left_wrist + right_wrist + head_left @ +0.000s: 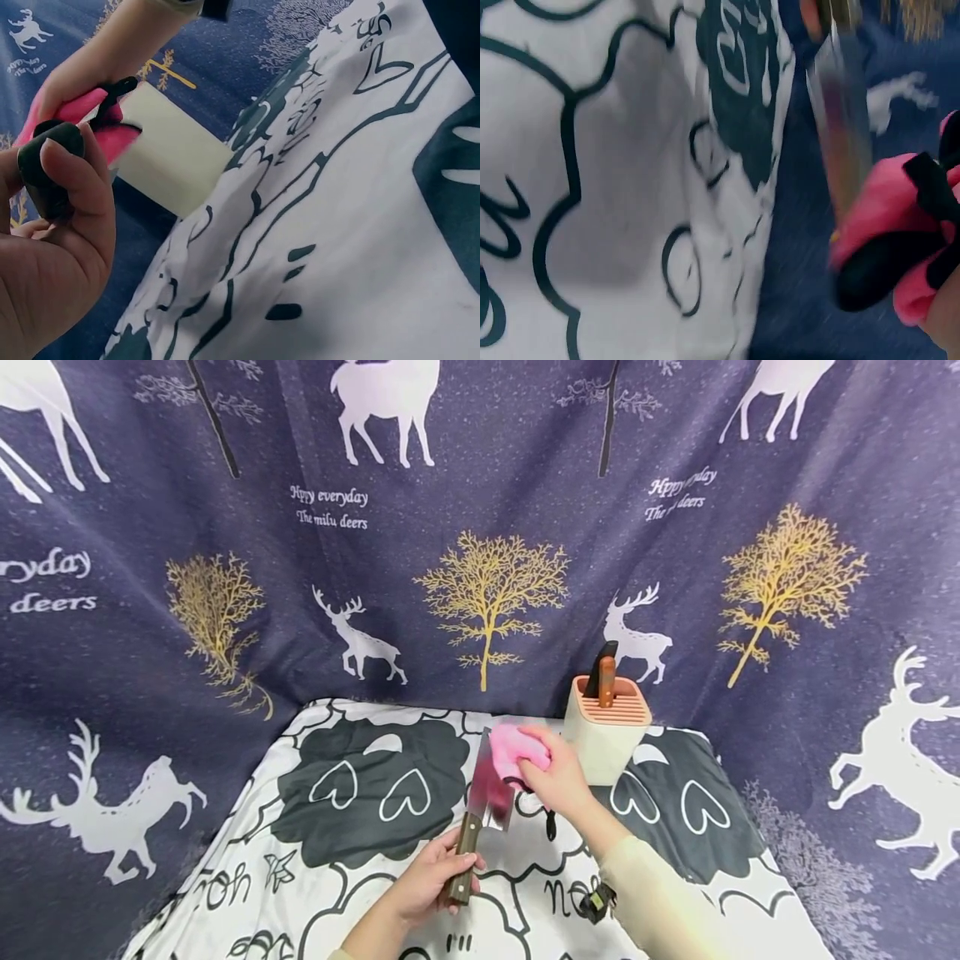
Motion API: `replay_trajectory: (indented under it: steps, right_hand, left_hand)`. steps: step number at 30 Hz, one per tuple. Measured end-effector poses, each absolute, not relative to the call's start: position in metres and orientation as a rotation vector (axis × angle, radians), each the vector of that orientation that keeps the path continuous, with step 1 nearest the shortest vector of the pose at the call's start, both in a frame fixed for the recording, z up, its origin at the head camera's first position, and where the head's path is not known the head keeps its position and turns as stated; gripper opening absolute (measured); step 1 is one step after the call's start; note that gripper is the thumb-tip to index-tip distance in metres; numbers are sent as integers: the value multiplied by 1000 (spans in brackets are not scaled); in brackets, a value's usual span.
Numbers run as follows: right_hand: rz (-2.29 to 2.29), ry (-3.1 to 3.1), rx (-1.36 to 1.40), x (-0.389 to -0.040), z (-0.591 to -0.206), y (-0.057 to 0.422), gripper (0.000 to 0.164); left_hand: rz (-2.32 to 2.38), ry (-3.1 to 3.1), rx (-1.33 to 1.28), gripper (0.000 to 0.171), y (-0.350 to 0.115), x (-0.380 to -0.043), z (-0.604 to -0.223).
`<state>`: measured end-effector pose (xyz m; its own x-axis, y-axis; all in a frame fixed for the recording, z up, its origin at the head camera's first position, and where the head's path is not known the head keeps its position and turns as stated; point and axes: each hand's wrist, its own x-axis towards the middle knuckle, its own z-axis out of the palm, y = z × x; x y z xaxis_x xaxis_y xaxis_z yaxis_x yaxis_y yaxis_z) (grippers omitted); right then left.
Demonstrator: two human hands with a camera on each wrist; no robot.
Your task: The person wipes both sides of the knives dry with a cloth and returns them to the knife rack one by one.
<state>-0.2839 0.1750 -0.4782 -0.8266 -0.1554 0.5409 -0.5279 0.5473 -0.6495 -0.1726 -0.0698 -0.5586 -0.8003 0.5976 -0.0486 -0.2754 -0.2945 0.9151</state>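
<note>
1. The left hand (435,877) has its grip closed around the brown handle of a cleaver (491,806), blade pointing far, above the patterned cover (551,864).
2. The right hand (557,777) has its grip bunched on a pink cloth (516,752), against the blade's far part.
3. Likely risk: if the cloth slips or folds, fingers could meet the edge, which seems to face right; a loose left grip could let the blade twist.
4. Far right, a cream knife block (600,747) holds one brown-handled knife (607,677) and a black-handled tool (597,672).
</note>
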Motion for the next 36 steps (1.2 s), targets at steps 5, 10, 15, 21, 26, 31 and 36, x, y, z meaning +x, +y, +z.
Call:
replay_trajectory:
  steps: [5, 10, 15, 21, 26, 31, 36]
  right_hand:
    - [1050, -2262, 734, -259, -480, 153, 49]
    - [918, -2263, 746, -243, -489, 120, 47]
    - [756, -2400, 724, -230, -491, 94, 42]
    - [686, -2494, 673, -227, -490, 82, 44]
    - [713, -2519, 636, -229, -490, 79, 40]
    - [724, -2470, 638, -234, -498, 85, 41]
    - [673, -2427, 720, -241, -502, 94, 45]
  left_hand:
    - [2143, 1446, 379, 52, -70, -173, -549]
    - [2203, 1454, 367, 45, -75, -172, -542]
    - [2231, 1449, 385, 27, -82, -173, -544]
    - [2249, 1438, 448, 23, -93, -171, -549]
    - [2269, 1431, 479, 31, -96, -170, -548]
    - [2258, 1454, 461, 36, -97, -166, -550]
    - [2258, 1451, 435, 41, -100, -165, -550]
